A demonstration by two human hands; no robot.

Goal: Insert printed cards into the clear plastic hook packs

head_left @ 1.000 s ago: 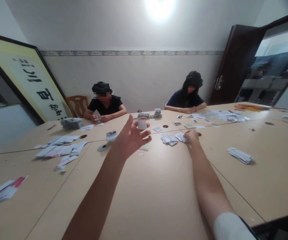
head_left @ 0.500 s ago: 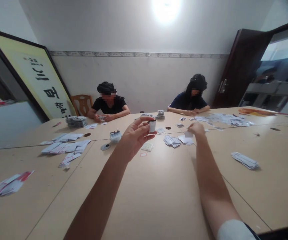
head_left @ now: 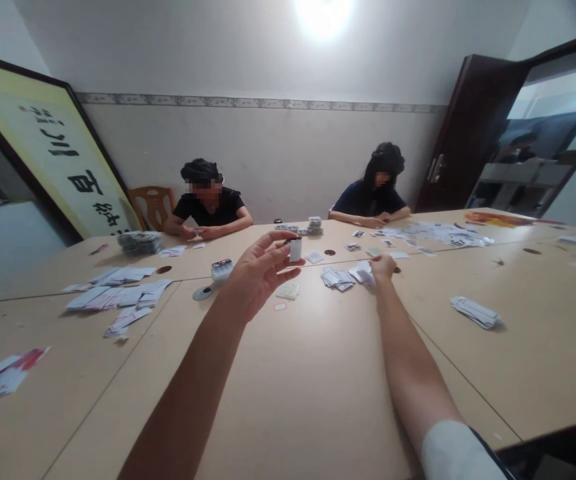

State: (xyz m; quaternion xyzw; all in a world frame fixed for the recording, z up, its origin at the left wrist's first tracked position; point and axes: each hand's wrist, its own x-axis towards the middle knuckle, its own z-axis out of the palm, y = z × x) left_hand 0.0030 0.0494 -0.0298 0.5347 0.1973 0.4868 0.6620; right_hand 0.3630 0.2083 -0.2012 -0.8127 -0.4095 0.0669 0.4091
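My left hand (head_left: 268, 273) is raised over the middle of the table, thumb and fingers closed on a small white card with a dark top edge (head_left: 295, 250). What lies on its far side is hidden. Farther right, my right hand (head_left: 383, 267) is down at a group of white paper slips (head_left: 362, 272), fingers pinched at their right edge. Beside these lie slips with dark outlines (head_left: 338, 279). Below my left hand is a pale greenish stack of cards (head_left: 288, 291), with a small red-bordered label (head_left: 280, 307) in front.
Two people sit across the table. Left of my arm stand a clear box (head_left: 222, 269) and a tape roll (head_left: 202, 293). Paper piles (head_left: 118, 297) cover the left side. A slip bundle (head_left: 476, 312) lies at right, and scattered papers (head_left: 443, 233) lie at the back right.
My right hand has lowered slightly toward the white slips and now touches them. My left hand keeps its hold on the card. The whole view has shifted a little.
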